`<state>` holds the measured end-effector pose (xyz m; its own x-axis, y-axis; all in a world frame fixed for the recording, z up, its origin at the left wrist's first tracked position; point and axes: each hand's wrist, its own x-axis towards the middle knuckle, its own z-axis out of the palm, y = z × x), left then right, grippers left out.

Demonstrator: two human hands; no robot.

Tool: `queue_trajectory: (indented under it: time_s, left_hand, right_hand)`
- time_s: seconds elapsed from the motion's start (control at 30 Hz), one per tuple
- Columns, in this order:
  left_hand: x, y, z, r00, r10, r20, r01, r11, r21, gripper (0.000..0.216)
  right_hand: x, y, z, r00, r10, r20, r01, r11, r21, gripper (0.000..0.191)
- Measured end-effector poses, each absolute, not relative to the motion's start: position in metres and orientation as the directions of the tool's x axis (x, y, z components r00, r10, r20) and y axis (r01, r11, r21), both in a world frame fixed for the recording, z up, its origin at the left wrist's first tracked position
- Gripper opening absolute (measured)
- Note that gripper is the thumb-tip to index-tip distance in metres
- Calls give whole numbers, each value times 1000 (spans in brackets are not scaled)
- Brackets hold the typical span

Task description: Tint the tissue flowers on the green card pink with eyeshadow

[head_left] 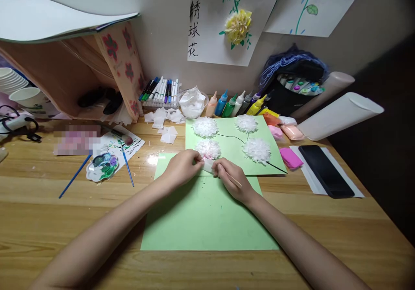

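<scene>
My left hand (183, 167) is closed, with thumb and forefinger pinched at one end of a small white piece of tissue paper (208, 165). My right hand (234, 178) has its fingers closed round a thin wooden stick (234, 180) and touches the paper's other end. Just beyond lies a white paper flower (207, 149) with pinkish marks, partly behind my left fingers. Three more ruffled white flowers, (205, 127) at the back left among them, sit on a light green sheet (227, 169) with thin black stem lines. A second green sheet (207, 221) lies beneath my hands.
Loose tissue squares (168, 134) and a bowl of tissue (193, 102) stand behind, beside paint bottles (230, 105) and markers (165, 90). At left are a paint palette (102, 167) and brushes (128, 167); at right, a phone (326, 171) and a white cylinder (340, 116).
</scene>
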<state>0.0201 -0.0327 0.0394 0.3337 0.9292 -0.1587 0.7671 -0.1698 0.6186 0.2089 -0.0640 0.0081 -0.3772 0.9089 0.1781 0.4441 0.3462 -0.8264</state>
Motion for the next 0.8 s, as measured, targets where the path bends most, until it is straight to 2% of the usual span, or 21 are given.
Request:
queue_trajectory:
  time_s: [0.17, 0.33, 0.47, 0.57, 0.67, 0.8]
  left_hand:
    - [30, -42, 37, 211, 976, -50, 853, -159, 497, 15]
    - [34, -45, 34, 148, 989, 9, 880, -136, 455, 14]
    - [33, -45, 30, 128, 991, 49, 886, -136, 442, 12]
    - [33, -44, 29, 125, 990, 59, 885, -138, 445, 10]
    - [33, -43, 28, 119, 992, 51, 885, -129, 447, 10]
    - [34, -44, 27, 123, 991, 51, 887, -133, 442, 11]
  right_hand:
    - [209, -63, 8, -332, 921, 205, 453, 346, -821, 21]
    - [210, -65, 7, -306, 919, 250, 438, 369, -819, 22]
    - [214, -71, 5, -256, 863, 436, 408, 505, -761, 25]
    - [214, -73, 6, -314, 777, 546, 411, 630, -659, 24]
    - [210, -71, 7, -402, 739, 540, 452, 673, -585, 23]
    - [203, -64, 6, -422, 783, 457, 514, 622, -590, 20]
